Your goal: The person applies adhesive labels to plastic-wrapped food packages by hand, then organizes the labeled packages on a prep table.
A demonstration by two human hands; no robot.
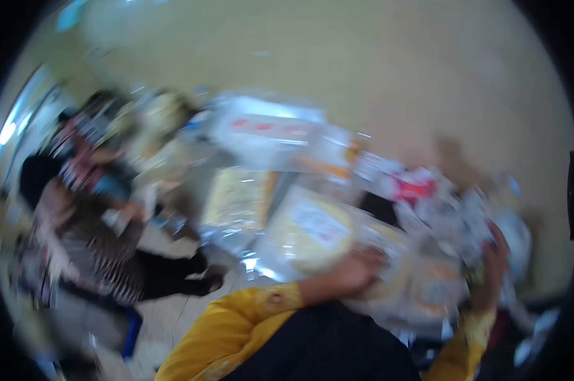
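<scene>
My left hand (358, 272) rests over the clear plastic packets at the near side of the table, its fingers bent and blurred by motion. Left of it lies a bag with pale yellow contents and a white label (317, 230). My right hand (495, 257) is raised at the right, beside crumpled clear plastic bags (455, 216); its fingers are blurred and partly hidden. Between the hands sits a packet with orange and pale contents (434, 286). Whether either hand grips anything cannot be made out.
A flat yellowish packet (236, 202) and large clear bags with red print (264, 130) lie further left. A red-and-white packet (417, 184) is near the wall. At the left, a person in a striped top (103, 247) stands, with others behind.
</scene>
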